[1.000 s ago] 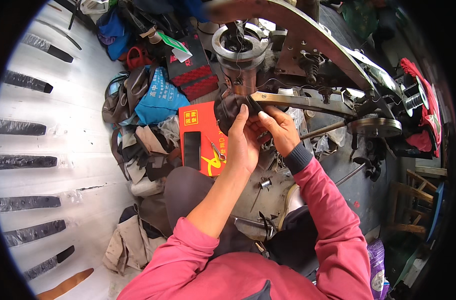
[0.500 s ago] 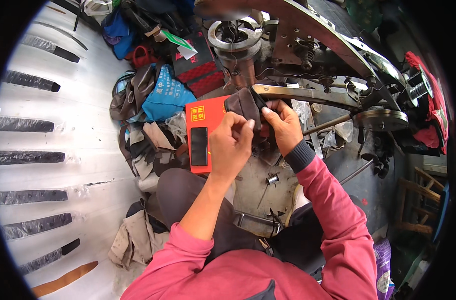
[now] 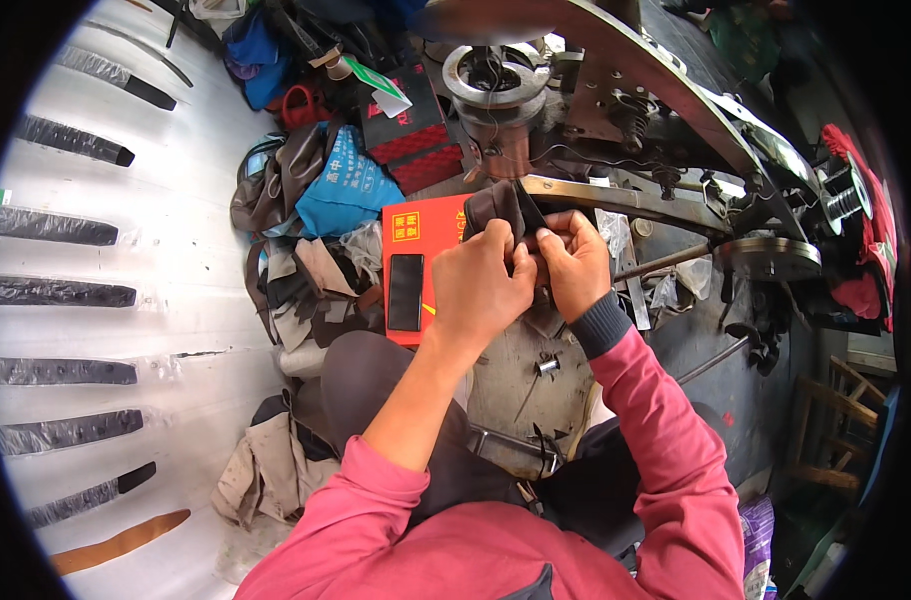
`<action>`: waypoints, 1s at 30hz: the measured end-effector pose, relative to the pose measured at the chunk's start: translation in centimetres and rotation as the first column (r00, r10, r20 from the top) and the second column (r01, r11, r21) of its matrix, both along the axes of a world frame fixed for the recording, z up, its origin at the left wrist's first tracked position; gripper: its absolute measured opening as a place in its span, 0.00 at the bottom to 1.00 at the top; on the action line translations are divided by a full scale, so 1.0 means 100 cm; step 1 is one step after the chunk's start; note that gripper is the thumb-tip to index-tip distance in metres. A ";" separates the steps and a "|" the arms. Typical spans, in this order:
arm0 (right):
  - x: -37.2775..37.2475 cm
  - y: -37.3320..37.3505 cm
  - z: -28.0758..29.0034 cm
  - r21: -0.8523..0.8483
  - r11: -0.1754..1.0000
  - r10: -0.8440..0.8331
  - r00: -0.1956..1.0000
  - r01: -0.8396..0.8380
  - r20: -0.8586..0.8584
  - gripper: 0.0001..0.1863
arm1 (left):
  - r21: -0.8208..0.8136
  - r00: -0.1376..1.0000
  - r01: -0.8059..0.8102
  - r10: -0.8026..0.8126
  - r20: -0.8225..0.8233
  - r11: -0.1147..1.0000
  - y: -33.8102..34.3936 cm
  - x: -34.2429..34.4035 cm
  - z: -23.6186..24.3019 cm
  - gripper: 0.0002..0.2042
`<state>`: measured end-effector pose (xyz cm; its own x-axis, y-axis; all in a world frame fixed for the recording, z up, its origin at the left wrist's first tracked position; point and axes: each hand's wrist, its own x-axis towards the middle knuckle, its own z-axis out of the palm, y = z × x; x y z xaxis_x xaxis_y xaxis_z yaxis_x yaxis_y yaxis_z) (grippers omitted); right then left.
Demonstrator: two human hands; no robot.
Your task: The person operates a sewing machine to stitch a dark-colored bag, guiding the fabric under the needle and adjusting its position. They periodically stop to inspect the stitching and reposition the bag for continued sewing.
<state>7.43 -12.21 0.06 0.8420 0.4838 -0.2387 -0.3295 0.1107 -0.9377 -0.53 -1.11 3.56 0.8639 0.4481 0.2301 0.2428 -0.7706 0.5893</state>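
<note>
A dark brown, soft fabric or leather piece point(image 3: 496, 206) with a black edge hangs in front of the machine's column. My left hand point(image 3: 484, 285) is closed with thumb and fingers pinched at the near side of this piece. My right hand point(image 3: 579, 265) pinches its right-hand edge, thumb against bent fingers. The two sets of fingertips almost meet, and what lies right between them is hidden. Just left of my left hand, a black phone point(image 3: 406, 292) rests on a red box point(image 3: 400, 243) with yellow print.
An old metal sewing machine point(image 3: 496, 120) with a long arm and handwheel point(image 3: 771, 258) stands ahead. A blue bag point(image 3: 341, 190) and fabric scraps point(image 3: 321, 275) lie to the left. A metal spool point(image 3: 547, 366) sits below my hands. Dark strips point(image 3: 61, 293) line the white sheet at far left.
My left hand has moved in towards my right hand, and its fingertips are now close to the right thumb. The whole view has shifted slightly.
</note>
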 end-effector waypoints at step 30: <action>0.008 -0.001 0.017 -0.023 0.994 0.105 0.994 -0.105 0.003 0.06 | -0.025 0.992 0.064 -0.061 0.111 0.998 -0.002 -0.006 -0.004 0.08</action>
